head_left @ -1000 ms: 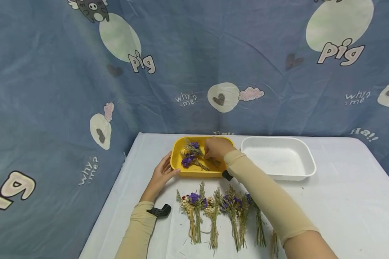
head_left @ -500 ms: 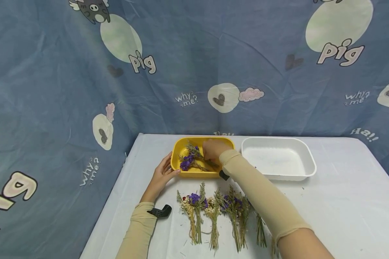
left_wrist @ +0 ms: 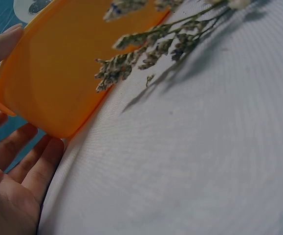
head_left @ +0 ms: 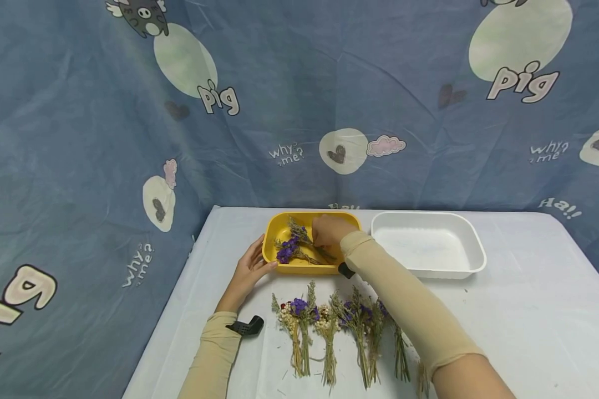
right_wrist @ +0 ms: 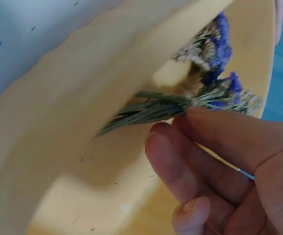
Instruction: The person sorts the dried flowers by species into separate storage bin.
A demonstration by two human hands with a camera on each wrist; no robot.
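Inside the yellow rectangular plastic tray [head_left: 306,270], set close to the desk's [head_left: 519,310] far edge, the right grip [head_left: 331,230] pinches the bunch of dried purple-and-green flowers [head_left: 300,230] by its stems, just below the heads. Those heads stick out beyond the fingertips, toward the tray's far left corner; the stem ends point toward its near right corner. A second purple-flowered dried bunch [head_left: 285,254] lies next to it, nearer the tray's near left corner. The left grip [head_left: 247,271] clasps nothing, its fingers extended against the tray's left end and its thumb at the near left corner. Just beside, along the far edge, stands a white rectangular tray [head_left: 429,249]. Toward the desk's near edge lies a row of mixed dried-flower bunches [head_left: 361,318].
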